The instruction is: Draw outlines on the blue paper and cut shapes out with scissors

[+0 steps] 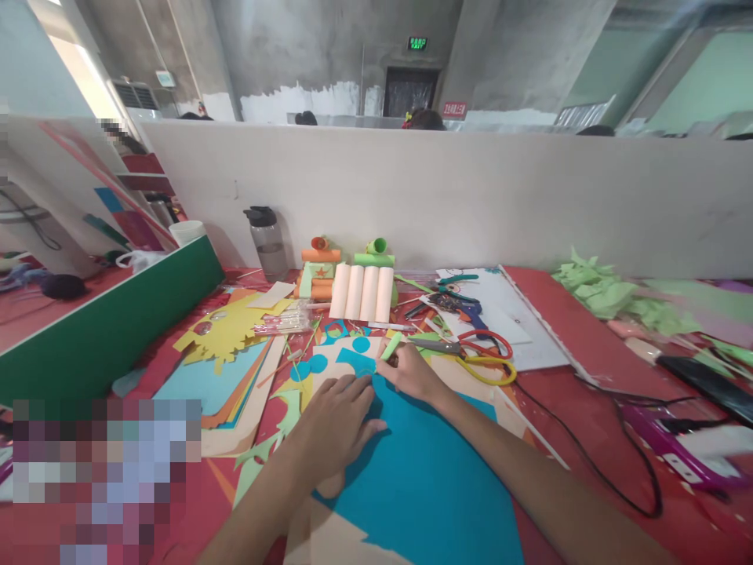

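Note:
A large blue sheet of paper (429,471) lies in front of me over pale peach sheets. My left hand (341,408) rests palm down on its left edge, fingers stretched out and holding nothing. My right hand (409,373) is closed around a light green pen (391,346) at the sheet's far edge; its tip is hidden by the fingers. Several blue paper circles (361,344) lie just beyond and to the left of the hands. Scissors (447,346) with red and yellow handles lie to the right of my right hand.
Pale paper rolls (369,292) stand at the back near orange and green rolls. A water bottle (266,239) is by the white partition (412,188). A blue glue gun (471,312), yellow cut paper (227,333), a black cable (588,455) and a purple power strip (664,447) surround the work area.

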`<state>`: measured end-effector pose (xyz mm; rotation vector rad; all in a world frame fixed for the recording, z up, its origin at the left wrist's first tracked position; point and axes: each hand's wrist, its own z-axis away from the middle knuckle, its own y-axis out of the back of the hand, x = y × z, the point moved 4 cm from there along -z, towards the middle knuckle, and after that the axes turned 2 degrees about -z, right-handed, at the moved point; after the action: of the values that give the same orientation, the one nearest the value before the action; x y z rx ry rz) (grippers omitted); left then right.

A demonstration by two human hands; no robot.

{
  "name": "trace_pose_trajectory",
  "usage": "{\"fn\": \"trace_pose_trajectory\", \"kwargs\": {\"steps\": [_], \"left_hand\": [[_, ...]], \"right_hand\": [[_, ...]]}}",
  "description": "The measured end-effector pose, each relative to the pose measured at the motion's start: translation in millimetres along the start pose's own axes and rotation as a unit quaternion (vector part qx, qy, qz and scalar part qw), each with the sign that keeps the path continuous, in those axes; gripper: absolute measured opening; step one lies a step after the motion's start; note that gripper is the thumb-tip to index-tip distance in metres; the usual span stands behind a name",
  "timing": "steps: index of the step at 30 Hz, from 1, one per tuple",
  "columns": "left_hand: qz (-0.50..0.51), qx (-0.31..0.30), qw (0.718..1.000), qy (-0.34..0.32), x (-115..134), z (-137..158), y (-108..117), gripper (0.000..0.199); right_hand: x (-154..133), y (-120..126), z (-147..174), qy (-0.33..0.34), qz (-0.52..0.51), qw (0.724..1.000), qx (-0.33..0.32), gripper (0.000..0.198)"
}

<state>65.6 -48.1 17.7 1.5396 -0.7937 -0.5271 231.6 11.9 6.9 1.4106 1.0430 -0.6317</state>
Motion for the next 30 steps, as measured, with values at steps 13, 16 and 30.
{"fn": "trace_pose_trajectory", "kwargs": {"steps": [13, 16, 30], "left_hand": [[0.058, -0.061, 0.996, -0.017, -21.4, -21.5, 14.6, 0.029], [0.067, -0.056, 0.995, -0.038, -28.1, -23.9, 12.0, 0.027], [0.141, -0.004, 0.986, -0.084, -46.6, -28.1, 3.8, 0.041]], "right_hand": [[2.9, 0.9, 0.3, 0.013, 0.008, 1.000, -0.005, 0.010], [4.8, 1.0, 0.1, 0.012, 0.007, 1.000, -0.004, 0.011], [1.3, 0.8, 3.5, 0.022, -0.009, 0.999, -0.037, 0.010]]}}
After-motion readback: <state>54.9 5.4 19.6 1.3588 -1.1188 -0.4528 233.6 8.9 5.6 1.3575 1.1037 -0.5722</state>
